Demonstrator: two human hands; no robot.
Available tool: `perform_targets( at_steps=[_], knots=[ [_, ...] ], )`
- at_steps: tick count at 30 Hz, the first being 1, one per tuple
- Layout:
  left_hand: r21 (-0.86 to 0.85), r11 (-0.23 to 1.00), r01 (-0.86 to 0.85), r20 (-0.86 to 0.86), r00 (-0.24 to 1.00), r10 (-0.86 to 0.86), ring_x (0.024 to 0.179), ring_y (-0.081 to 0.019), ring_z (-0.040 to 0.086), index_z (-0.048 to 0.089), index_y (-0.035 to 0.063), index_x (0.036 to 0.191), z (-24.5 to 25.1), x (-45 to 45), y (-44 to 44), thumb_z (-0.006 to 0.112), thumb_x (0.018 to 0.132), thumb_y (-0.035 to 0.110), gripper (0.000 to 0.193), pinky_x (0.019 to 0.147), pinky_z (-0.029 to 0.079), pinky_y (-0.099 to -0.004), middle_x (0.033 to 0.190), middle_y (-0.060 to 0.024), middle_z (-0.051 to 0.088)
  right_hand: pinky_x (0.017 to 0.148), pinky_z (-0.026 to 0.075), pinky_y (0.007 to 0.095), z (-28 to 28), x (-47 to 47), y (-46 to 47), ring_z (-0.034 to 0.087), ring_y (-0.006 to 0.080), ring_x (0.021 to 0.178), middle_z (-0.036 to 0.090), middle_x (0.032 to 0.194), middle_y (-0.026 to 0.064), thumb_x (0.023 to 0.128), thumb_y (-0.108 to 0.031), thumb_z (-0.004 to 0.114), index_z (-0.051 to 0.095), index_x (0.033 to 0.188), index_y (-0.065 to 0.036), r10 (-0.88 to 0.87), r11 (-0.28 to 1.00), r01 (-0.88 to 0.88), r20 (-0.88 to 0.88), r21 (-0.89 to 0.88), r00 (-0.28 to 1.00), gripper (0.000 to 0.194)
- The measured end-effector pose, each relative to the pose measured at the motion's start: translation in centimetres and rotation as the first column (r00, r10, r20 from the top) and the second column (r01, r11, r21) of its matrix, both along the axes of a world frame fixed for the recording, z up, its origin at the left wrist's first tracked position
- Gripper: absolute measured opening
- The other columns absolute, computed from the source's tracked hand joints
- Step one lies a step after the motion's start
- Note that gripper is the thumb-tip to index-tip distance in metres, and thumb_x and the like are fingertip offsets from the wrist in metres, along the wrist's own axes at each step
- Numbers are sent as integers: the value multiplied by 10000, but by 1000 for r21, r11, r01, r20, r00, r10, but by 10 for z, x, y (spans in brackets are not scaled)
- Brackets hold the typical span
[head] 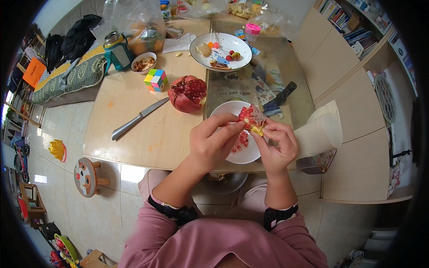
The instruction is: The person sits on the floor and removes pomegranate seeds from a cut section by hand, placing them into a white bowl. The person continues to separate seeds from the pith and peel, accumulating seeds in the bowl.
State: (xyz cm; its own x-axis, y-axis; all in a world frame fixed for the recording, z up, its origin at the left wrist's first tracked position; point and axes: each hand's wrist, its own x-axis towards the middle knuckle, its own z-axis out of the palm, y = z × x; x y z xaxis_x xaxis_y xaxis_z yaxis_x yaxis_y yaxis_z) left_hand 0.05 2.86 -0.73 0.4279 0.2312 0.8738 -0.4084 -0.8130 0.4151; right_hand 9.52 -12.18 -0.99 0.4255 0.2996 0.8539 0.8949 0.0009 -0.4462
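Over a white bowl (246,159), my right hand (279,145) grips a broken-off piece of pomegranate (252,116) by its yellowish rind. The fingertips of my left hand (209,139) pinch at the red seeds on its near left side. Loose pomegranate seeds (242,140) lie in the bowl, partly hidden by my hands. To the left, a larger opened pomegranate (183,96) rests on the table with its seeds showing. A metal-handled knife (135,123) lies beside it, its tip close to the fruit.
Behind the pomegranate are a cube puzzle (155,80), a small bowl of food scraps (144,63) and a bottle (117,53). A plate (196,60) holds lollipops and small fruit. A paper-lined bin (318,134) stands right; a metal basin (223,183) sits below the table edge.
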Motion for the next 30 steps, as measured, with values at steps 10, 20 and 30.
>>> perform_targets(
  at_steps=[10,20,30],
  knots=[
    [9,1000,-12,52,999,11,703,-216,672,716,56,918,0,1,0,786,678,-20,261,591,556,-309,932,-92,675,768,601,357,-1,-1,0,714,273,868,666,902,103,634,62,862,656,843,-31,5,1000,-5,-18,8,1000,307],
    [11,1000,-6,51,999,6,726,-232,656,705,61,913,5,2,0,801,665,-17,277,600,538,-325,902,-87,662,804,604,374,1,1,2,688,235,815,665,894,119,635,43,880,639,828,-24,-42,999,42,-16,34,999,316],
    [31,999,-41,78,996,38,704,-227,632,709,63,960,3,4,0,809,672,9,310,589,525,-322,872,-74,653,747,587,350,1,0,0,675,225,799,674,888,126,625,35,888,635,816,-31,-53,998,54,-40,22,998,323]
  ],
)
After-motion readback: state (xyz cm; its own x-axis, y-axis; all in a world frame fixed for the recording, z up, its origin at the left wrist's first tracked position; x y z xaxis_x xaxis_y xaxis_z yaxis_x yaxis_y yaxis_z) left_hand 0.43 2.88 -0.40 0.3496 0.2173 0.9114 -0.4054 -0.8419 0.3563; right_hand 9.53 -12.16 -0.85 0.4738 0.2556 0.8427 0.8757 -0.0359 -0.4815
